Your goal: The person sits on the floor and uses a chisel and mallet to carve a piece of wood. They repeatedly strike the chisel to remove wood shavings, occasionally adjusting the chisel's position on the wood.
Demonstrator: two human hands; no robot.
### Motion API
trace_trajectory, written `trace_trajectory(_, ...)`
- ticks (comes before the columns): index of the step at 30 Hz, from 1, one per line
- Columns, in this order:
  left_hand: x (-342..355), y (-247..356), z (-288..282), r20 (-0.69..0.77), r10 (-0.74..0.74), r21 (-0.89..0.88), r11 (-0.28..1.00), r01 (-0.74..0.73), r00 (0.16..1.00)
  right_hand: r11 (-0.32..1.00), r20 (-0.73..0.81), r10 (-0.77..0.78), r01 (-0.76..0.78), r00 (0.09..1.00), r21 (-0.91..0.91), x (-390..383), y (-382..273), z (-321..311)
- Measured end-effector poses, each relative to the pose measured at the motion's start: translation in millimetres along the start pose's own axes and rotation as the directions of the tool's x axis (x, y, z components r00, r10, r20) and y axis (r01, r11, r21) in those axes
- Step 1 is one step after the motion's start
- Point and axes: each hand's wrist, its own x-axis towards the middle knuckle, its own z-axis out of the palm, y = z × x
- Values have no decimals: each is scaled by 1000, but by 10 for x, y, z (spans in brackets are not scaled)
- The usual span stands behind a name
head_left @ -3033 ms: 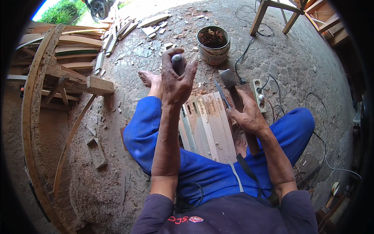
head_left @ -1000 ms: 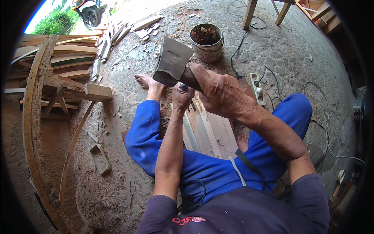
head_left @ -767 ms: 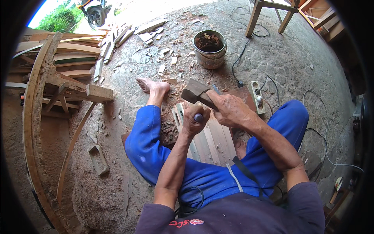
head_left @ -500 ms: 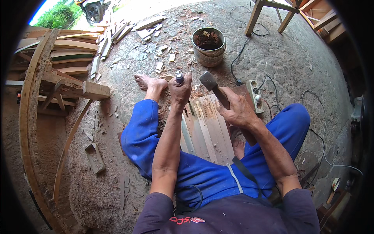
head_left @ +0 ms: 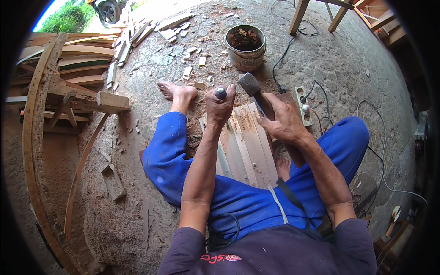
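chip-strewn floor [head_left: 334, 59]: left hand [head_left: 220, 108] closed round a tool handle [head_left: 221, 92], right hand [head_left: 287, 123] round a hatchet [head_left: 250, 85]. planks [head_left: 250, 146] appear partly notched far, uncut near.

Left hand [head_left: 220, 107] hid most of its gripped tool [head_left: 221, 93]; only the handle's butt showed, so type could not be determined. Right hand [head_left: 288, 123] covered mid-handle of the hatchet [head_left: 262, 102]. Beyond that hand, wooden furniture [head_left: 299, 16] was cut off by the view's upper edge, as was a vehicle [head_left: 110, 13] far beyond the left hand, leftward.
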Motion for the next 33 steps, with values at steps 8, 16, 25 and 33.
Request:
trace_trajectory(8, -282, -123, -41, -4, -2, 69, 998, 2, 1000, 989, -16, -146, 146, 989, 12, -116, -62, 35)
trace_trajectory(16, -432, -591, -99, 50, 237, 222, 945, -242, 970, 794, 83, -372, 363, 925, -487, -141, -591, 24)
trace_trajectory(25, -490, -155, -135, 30, 23, -5, 1000, -23, 999, 725, -22, -639, 593, 769, -350, -23, -654, -218)
trace_trajectory(33, -560, -583, -177, 113, 117, 137, 982, -132, 987, 768, 253, -294, 386, 922, -512, -12, -120, 249)
